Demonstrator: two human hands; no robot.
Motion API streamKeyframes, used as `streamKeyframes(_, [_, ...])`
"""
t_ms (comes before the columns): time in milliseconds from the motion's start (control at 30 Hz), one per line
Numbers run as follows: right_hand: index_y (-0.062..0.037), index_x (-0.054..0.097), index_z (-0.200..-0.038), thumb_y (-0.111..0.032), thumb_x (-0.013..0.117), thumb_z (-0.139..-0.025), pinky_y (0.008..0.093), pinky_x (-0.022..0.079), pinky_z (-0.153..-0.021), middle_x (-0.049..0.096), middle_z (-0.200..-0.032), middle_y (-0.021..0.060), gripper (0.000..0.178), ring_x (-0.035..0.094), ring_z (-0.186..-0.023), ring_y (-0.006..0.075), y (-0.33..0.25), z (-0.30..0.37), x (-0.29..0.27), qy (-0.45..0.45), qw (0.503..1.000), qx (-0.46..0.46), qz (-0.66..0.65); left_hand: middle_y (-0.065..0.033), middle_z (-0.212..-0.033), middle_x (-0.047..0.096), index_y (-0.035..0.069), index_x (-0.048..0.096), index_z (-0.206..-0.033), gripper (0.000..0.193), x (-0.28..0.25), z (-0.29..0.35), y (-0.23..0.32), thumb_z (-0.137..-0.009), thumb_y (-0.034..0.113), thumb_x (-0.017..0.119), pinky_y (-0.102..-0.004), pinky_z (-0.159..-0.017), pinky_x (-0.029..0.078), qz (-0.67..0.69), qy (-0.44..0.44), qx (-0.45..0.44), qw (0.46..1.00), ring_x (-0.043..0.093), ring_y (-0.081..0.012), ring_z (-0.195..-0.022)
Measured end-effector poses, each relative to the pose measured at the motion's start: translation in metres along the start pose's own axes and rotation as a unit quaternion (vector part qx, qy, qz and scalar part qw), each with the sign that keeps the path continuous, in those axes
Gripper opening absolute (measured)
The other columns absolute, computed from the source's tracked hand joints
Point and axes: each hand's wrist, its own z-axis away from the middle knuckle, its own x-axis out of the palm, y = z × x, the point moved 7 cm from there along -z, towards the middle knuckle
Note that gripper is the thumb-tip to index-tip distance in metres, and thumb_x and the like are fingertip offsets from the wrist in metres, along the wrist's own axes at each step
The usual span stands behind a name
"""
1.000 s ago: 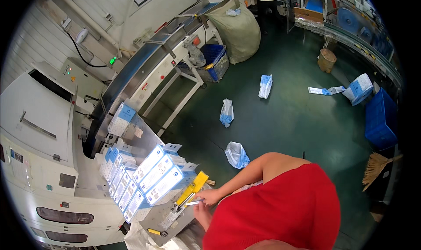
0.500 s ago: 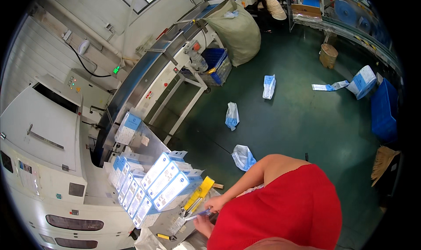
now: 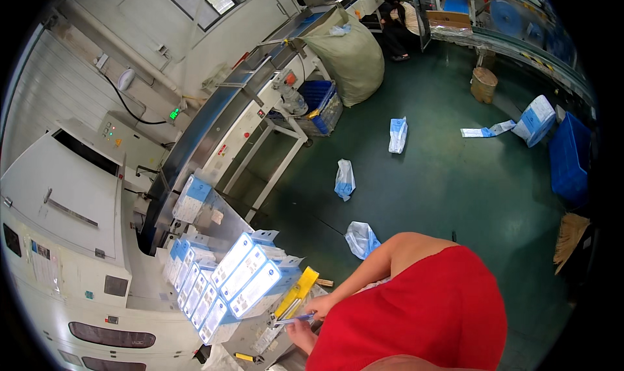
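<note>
At the work table's near end, my right hand (image 3: 318, 306) is closed round a thin bluish-white strip (image 3: 296, 319), which points left over the tabletop. My left hand (image 3: 301, 335) is just below it with fingers curled; what lies in them is too small to make out. Beside my right hand sits a yellow holder (image 3: 300, 286) with thin metal tools at its lower end. A small yellow-handled tool (image 3: 246, 357) lies at the table's near edge. Left of the hands, white-and-blue cartons (image 3: 253, 277) stand packed together in rows.
Another white-and-blue carton (image 3: 193, 197) stands farther up the metal table, by a conveyor (image 3: 214, 133). White machine housing (image 3: 62, 195) fills the left. Crumpled white-and-blue film (image 3: 362, 239) and more packs lie on the green floor. A big sack (image 3: 354, 59), a blue bin (image 3: 569, 159) and a crouching person (image 3: 400, 29) are farther off.
The view has shifted slightly, so the surroundings sit a little lower. Both hands stay close together by the yellow holder, the strip still in the right one. The far person has leaned left.
</note>
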Motion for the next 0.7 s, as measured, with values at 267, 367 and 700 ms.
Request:
streamKeyframes(267, [-0.0009,0.052,-0.084,-0.006,0.052,-0.079,0.0347,0.044,-0.053,0.060,-0.063,0.0094,0.007,0.059,-0.059,0.0210,0.001,0.005,0.004,0.010,1.000,0.019,0.021,-0.0054,-0.082,0.055,0.004,0.049,-0.087,0.005,-0.007,0.003,-0.017,-0.086,0.008,0.051,-0.0247,-0.061,0.042,-0.001,-0.019,-0.034,0.999,0.053,-0.0133,-0.072])
streamKeyframes(367, [-0.0013,0.052,-0.085,-0.007,0.051,-0.081,0.0345,0.044,-0.054,0.060,-0.064,0.0085,0.007,0.059,-0.060,0.0205,0.002,0.009,0.004,0.009,0.999,0.035,0.021,-0.0060,-0.081,0.055,0.002,0.050,-0.087,0.007,-0.005,0.005,-0.023,-0.087,0.009,0.050,-0.0252,-0.061,0.043,0.012,-0.005,-0.046,0.999,0.054,-0.0140,-0.071])
streamKeyframes(700, [-0.0028,0.055,-0.082,-0.010,0.051,-0.080,0.0346,0.045,-0.056,0.062,-0.065,0.0067,0.009,0.060,-0.061,0.0203,-0.026,0.005,0.009,-0.032,0.995,0.005,0.094,-0.0065,-0.081,0.056,0.002,0.050,-0.086,0.007,-0.018,0.023,-0.015,-0.087,0.009,0.051,-0.0253,-0.061,0.043,-0.029,0.006,-0.022,0.999,0.054,-0.0136,-0.070])
